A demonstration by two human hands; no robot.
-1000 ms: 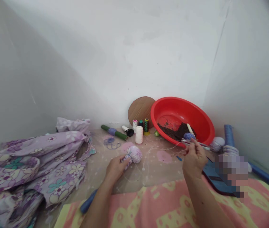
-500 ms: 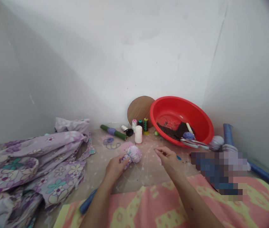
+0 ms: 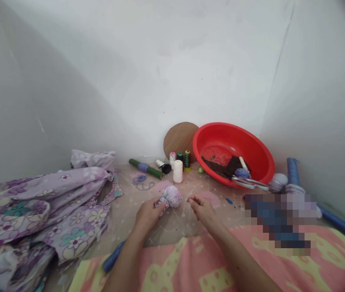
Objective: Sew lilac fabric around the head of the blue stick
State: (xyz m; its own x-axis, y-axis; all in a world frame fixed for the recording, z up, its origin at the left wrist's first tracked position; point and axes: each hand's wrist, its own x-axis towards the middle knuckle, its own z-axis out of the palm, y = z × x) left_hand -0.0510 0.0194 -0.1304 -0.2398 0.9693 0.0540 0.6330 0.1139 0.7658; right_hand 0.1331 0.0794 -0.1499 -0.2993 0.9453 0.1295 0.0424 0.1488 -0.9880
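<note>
My left hand (image 3: 150,213) pinches the gathered end of a floral cloth bundle (image 3: 172,196), pale lilac with a round puffed head and a bluish thread around its neck. To the right of the bundle, apart from it, is my right hand (image 3: 202,207). Its thumb and forefinger are pressed together at the tips; anything between them is too small to make out. A white thread spool (image 3: 177,171) stands just beyond the bundle.
A red basin (image 3: 233,134) holding dark material and scissors (image 3: 249,183) leans at the back right. Floral fabric (image 3: 78,215) is heaped on the left. Nearby are a green stick (image 3: 157,173), a cardboard disc (image 3: 178,138) and several spools. A pink-yellow cloth (image 3: 187,267) covers the front.
My right hand has moved left, closer to the cloth bundle. My left hand and the bundle have stayed almost where they were.
</note>
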